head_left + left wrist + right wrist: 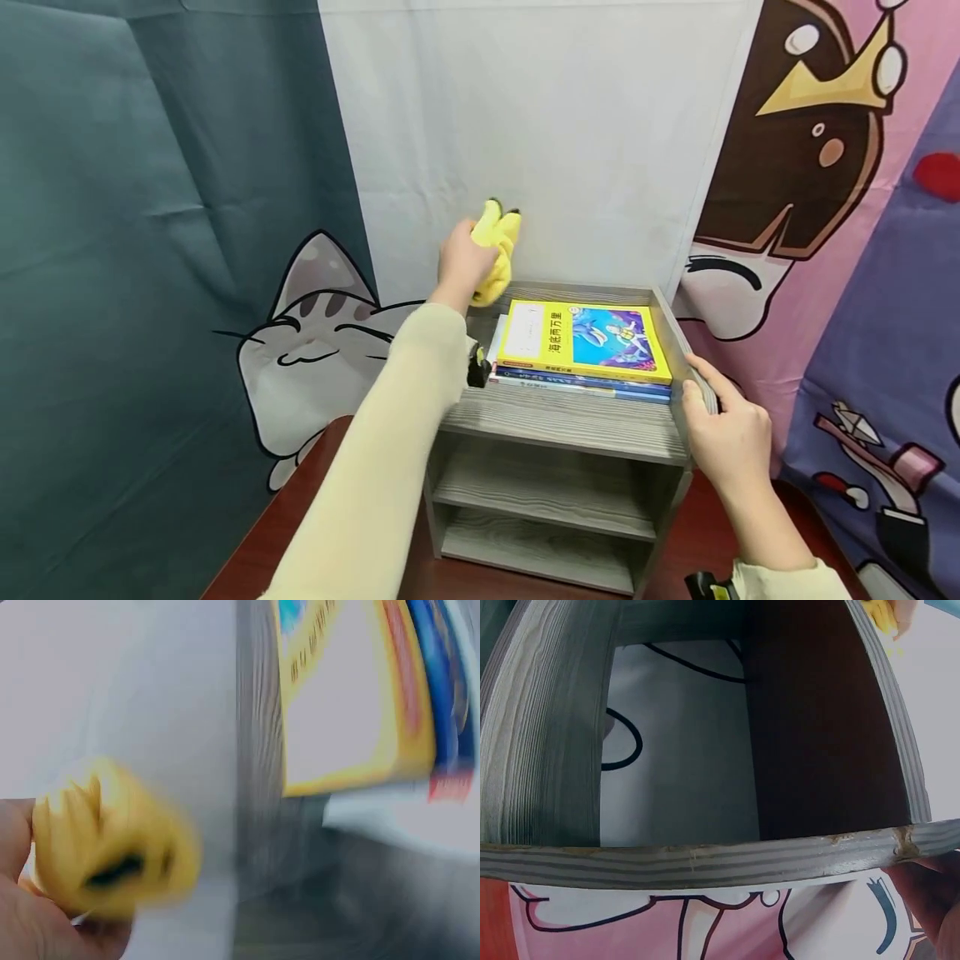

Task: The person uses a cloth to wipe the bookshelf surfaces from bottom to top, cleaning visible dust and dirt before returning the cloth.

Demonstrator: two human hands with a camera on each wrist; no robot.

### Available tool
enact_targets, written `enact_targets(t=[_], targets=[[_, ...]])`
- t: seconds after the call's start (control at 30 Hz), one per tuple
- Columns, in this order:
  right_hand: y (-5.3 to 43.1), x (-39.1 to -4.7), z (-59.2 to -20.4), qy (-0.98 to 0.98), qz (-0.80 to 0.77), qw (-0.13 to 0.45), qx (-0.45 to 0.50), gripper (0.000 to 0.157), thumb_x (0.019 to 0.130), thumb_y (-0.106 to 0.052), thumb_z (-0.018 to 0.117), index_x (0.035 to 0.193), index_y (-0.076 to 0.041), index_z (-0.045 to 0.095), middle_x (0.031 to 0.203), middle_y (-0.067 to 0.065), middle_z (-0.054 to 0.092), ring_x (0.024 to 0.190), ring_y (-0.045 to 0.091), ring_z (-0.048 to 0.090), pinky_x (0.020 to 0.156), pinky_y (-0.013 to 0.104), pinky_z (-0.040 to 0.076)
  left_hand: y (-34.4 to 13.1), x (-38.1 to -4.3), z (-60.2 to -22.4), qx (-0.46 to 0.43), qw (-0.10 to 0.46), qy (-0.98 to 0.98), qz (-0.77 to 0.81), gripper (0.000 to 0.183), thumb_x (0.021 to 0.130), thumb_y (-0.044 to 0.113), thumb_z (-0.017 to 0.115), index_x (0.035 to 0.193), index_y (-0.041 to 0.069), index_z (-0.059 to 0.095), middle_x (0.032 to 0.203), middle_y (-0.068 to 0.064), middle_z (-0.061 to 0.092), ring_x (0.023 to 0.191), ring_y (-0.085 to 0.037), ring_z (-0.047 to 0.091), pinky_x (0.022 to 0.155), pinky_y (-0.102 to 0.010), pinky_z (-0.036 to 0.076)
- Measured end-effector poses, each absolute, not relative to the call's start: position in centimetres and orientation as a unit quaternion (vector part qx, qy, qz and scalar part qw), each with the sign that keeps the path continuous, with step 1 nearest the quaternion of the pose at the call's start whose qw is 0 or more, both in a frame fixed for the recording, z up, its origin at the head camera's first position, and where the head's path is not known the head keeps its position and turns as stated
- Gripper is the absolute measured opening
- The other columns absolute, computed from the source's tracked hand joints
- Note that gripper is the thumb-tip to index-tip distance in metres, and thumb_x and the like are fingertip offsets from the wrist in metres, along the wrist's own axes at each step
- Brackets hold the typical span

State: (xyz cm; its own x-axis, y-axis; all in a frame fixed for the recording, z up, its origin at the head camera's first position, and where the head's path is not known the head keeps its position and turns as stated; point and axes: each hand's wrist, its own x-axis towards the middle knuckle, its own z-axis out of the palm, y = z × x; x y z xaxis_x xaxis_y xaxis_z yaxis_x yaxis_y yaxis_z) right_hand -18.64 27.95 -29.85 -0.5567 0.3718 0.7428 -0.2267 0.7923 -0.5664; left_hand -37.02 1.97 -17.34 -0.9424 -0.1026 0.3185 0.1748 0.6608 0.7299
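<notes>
My left hand point(463, 260) grips a bunched yellow cloth point(497, 254) with dark tips, raised at the back left of a small grey wood-grain shelf point(570, 423). The cloth's folds and a black mark are blurred in the left wrist view, where fingers point(45, 930) curl around it. My right hand point(729, 429) holds the front edge of the shelf's right side panel, thumb inside and fingers outside. On the top board lies a stack of books, the uppermost being a yellow book point(585, 340) with an undersea picture. Blue and white spines point(585, 387) show beneath it.
Two lower compartments point(555, 492) of the shelf face me. The shelf stands on a dark red table point(300, 533). Behind hang a white cloth panel point(555, 142), a teal curtain point(112, 292) and printed cartoon fabric point(847, 250). The shelf's back rim point(577, 293) rises behind the books.
</notes>
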Motion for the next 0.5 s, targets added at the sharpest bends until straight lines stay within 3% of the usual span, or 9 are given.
enact_targets(t=[0.17, 0.33, 0.5], targets=[[28.5, -18.9, -30.1, -0.828, 0.324, 0.456, -0.052, 0.034, 0.084, -0.016, 0.058, 0.117, -0.014, 0.066, 0.096, 0.023, 0.065, 0.06, 0.027, 0.046, 0.049, 0.023, 0.027, 3.9, -37.4, -20.6, 0.078, 0.081, -0.794, -0.598, 0.069, 0.084, 0.016, 0.064, 0.138, 0.005, 0.023, 0.124, -0.02, 0.043, 0.107, -0.029, 0.052, 0.084, -0.037, 0.047], [28.9, -19.0, -30.1, -0.828, 0.316, 0.46, -0.053, 0.034, 0.084, -0.015, 0.058, 0.117, -0.013, 0.066, 0.097, 0.023, 0.065, 0.061, 0.029, 0.048, 0.05, 0.023, 0.028, 5.7, -36.7, -22.4, 0.143, -0.01, -0.56, -0.816, 0.066, 0.088, 0.007, 0.059, 0.142, 0.005, 0.021, 0.124, -0.021, 0.045, 0.105, -0.034, 0.056, 0.076, -0.043, 0.052], [29.0, -19.3, -30.2, -0.833, 0.311, 0.453, -0.053, 0.034, 0.084, -0.015, 0.058, 0.117, -0.014, 0.066, 0.099, 0.022, 0.065, 0.056, 0.023, 0.041, 0.047, 0.024, 0.026, 6.3, -36.6, -22.8, 0.217, 0.015, -0.441, -0.871, 0.06, 0.087, 0.003, 0.058, 0.139, 0.002, 0.028, 0.126, -0.02, 0.046, 0.11, -0.031, 0.053, 0.084, -0.042, 0.048]])
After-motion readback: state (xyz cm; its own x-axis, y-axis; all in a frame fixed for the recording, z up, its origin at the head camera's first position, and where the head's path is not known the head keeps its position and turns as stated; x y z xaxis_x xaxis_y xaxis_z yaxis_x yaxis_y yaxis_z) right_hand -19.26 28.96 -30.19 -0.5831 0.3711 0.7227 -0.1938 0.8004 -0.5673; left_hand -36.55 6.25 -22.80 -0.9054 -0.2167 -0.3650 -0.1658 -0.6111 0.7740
